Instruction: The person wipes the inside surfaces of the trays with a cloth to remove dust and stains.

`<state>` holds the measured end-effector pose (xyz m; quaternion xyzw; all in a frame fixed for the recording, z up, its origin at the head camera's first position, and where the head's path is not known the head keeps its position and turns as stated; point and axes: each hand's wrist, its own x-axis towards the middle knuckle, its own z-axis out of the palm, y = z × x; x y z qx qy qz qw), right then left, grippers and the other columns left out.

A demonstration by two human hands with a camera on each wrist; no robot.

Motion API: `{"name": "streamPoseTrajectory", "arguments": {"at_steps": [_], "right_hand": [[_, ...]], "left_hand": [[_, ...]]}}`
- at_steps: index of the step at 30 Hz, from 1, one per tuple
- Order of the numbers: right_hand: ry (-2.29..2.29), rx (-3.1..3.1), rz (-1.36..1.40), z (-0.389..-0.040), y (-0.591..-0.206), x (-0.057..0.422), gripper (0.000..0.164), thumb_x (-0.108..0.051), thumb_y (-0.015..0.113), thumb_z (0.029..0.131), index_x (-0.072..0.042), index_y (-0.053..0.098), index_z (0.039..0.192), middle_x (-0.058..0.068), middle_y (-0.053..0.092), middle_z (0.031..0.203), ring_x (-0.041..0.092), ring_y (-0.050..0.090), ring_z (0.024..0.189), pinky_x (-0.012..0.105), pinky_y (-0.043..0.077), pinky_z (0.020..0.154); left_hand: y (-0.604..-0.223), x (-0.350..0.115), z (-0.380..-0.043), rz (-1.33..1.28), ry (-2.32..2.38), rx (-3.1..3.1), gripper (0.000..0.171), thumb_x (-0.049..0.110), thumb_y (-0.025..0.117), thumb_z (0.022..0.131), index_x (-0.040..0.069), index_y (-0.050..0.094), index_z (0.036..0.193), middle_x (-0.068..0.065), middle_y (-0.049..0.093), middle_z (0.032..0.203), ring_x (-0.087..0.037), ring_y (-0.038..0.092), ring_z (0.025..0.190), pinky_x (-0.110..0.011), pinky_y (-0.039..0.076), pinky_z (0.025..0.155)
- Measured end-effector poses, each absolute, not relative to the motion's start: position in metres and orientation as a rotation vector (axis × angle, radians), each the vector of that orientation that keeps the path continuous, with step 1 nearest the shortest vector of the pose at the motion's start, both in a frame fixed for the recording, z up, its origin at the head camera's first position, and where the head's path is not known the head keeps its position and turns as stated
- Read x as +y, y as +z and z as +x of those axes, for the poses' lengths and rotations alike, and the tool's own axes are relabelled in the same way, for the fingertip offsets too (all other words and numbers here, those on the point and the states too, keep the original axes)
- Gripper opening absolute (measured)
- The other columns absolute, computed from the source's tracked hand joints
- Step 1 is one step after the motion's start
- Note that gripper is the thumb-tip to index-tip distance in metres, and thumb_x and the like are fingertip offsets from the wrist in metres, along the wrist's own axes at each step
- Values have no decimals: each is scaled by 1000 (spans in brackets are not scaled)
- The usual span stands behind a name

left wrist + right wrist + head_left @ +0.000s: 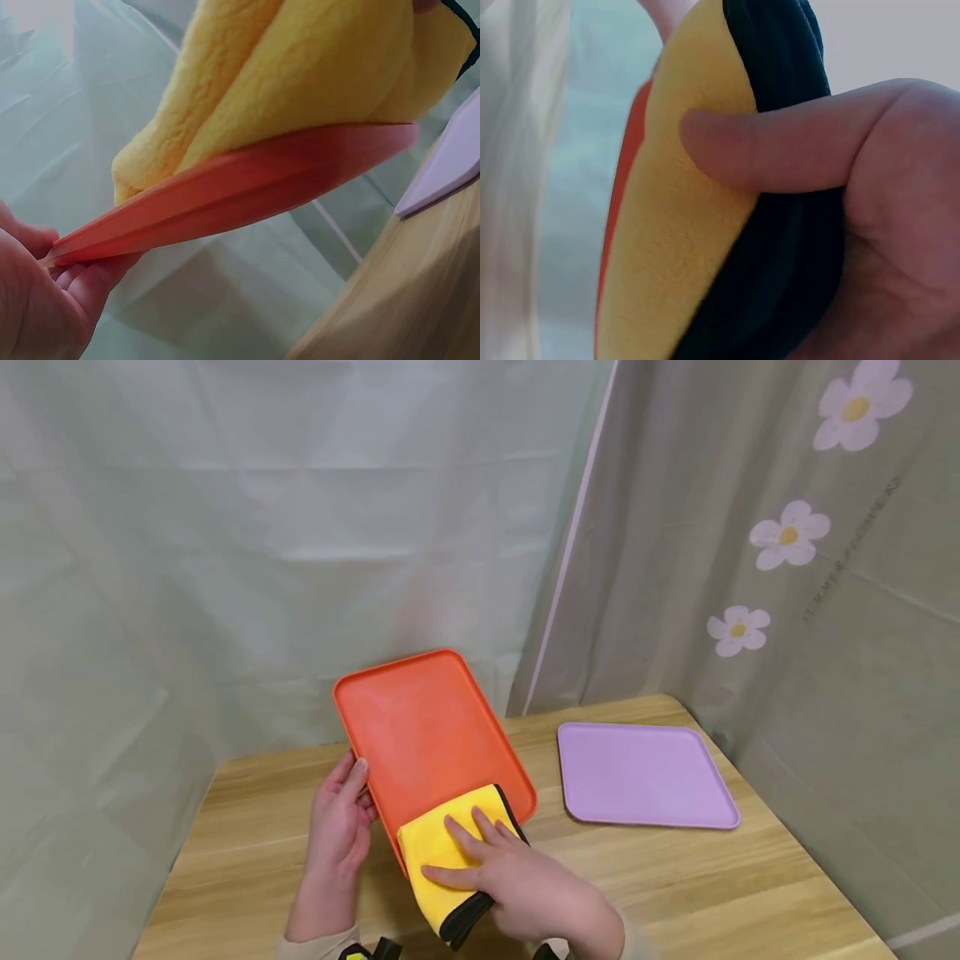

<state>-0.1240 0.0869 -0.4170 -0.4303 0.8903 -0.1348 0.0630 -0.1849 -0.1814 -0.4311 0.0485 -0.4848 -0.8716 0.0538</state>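
Left hand (341,827) pinches the orange rectangular plastic tray (427,727); right hand (517,878), fingers spread, presses the folded yellow black-edged cloth (426,842) against it; hard pressing could twist the one-sided grip loose.

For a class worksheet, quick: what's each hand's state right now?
Left hand: closed, holding the orange tray by its edge.
Right hand: open, fingers spread on the yellow cloth.
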Motion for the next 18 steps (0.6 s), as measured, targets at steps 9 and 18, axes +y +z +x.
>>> {"name": "streamPoseTrajectory", "arguments": {"at_steps": [9,18], "right_hand": [[-526,2618,-1263,-130,-409,109,110,22,55,70,-49,53,154,-1,30,173,41,26,159,64,36,119],[-611,2628,-1113,-136,-401,128,105,22,43,67,-44,67,145,-2,40,169,38,30,158,64,34,121]], "left_hand": [[-430,-186,-184,93,-2710,-1414,27,18,56,113,14,66,138,-4,80,113,-15,79,89,-31,64,72],[-430,-190,-184,30,-2741,-1364,25,14,54,113,16,70,133,-3,81,107,-14,78,82,-28,61,66]]}}
